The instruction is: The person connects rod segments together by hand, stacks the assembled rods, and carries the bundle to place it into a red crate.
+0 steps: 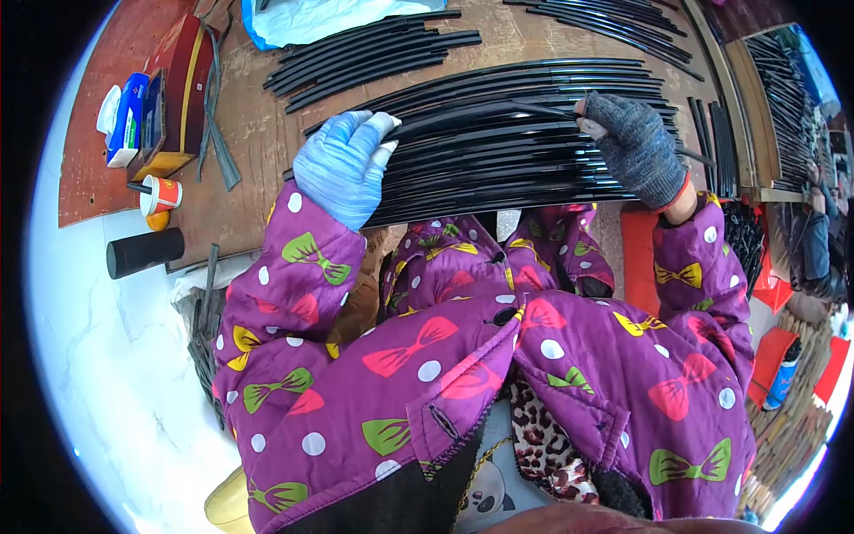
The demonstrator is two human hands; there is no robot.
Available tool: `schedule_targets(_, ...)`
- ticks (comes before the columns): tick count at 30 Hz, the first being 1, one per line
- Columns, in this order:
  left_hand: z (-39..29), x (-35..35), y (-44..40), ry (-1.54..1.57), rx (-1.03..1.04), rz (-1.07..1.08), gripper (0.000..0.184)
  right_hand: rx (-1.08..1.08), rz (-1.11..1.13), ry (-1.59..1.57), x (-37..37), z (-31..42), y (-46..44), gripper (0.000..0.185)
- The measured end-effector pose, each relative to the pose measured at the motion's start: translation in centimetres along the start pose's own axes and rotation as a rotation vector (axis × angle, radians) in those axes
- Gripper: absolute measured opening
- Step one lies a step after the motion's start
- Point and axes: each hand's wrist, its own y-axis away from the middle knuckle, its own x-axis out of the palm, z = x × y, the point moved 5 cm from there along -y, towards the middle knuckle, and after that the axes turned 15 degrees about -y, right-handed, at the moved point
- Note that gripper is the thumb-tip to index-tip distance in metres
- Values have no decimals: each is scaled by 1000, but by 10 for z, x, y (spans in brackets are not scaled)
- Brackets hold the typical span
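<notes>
My left hand (341,167), in a light blue glove with white fingertips, pinches one end of a glossy black rod (463,115). At the rod's other, thinner end, my right hand (636,147) grips it between thumb and fingers; its dark grey knit glove leaves the fingertips bare. The rod spans between both hands, just above a row of similar black rods (480,182) lying side by side at the near edge of the table. Whether the held rod is solid or hollow cannot be made out.
More black rods (374,58) lie farther back on the brown table (240,107), with another bundle (614,27) at the far right. A tissue pack (129,120), a red box (182,84), a paper cup (162,194) and a black cylinder (145,253) stand or lie at left.
</notes>
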Motion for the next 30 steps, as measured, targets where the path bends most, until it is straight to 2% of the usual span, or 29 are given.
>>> schedule_targets(3, -6, 1, 2, -119, 76, -24, 24, -68, 17, 13, 3, 4, -3, 19)
schedule_targets(5, -15, 4, 4, -222, 249, -106, 29, -20, 151, 2, 14, 13, -13, 18)
schedule_targets(6, -18, 6, 2, -225, 269, -117, 31, -35, 131, -21, 20, 11, -16, 15)
schedule_targets(9, -14, 12, 0, -224, 170, -13, 30, -37, 179, -112, 18, 14, -28, 14)
schedule_targets(11, -8, 8, 2, -160, 88, 11, 28, -188, -80, 9, -15, 5, -24, 22)
schedule_targets(12, -4, 7, 5, -92, 13, 27, 26, -15, -130, 119, -32, -16, -16, 25)
schedule_targets(13, -1, 9, 8, -92, 7, 28, 26, -8, -253, 181, -51, -33, -5, 25)
schedule_targets(15, 7, 12, 10, 38, -66, 39, 23, 27, -274, 280, -72, -35, 10, 25)
schedule_targets(17, 8, 13, 10, 59, -100, 66, 24, 346, -392, 116, -87, -64, 35, 26)
schedule_targets(18, 9, 16, 10, 92, -101, 100, 23, 350, -388, 117, -90, -74, 45, 26)
schedule_targets(20, 9, 17, 9, 123, -105, 142, 22, 580, -420, -445, -82, -105, 67, 29)
schedule_targets(22, 11, 21, 10, 211, -204, 295, 19, 578, -428, -509, -74, -101, 69, 31)
schedule_targets(24, 15, 24, 12, 252, -207, 277, 18, 580, -487, -601, -67, -96, 69, 32)
schedule_targets(27, 19, 26, 15, 300, -209, 262, 18, 605, -445, -644, -59, -98, 70, 29)
schedule_targets(30, 18, 26, 15, 307, -207, 276, 18, 668, -368, -524, -48, -96, 69, 22)
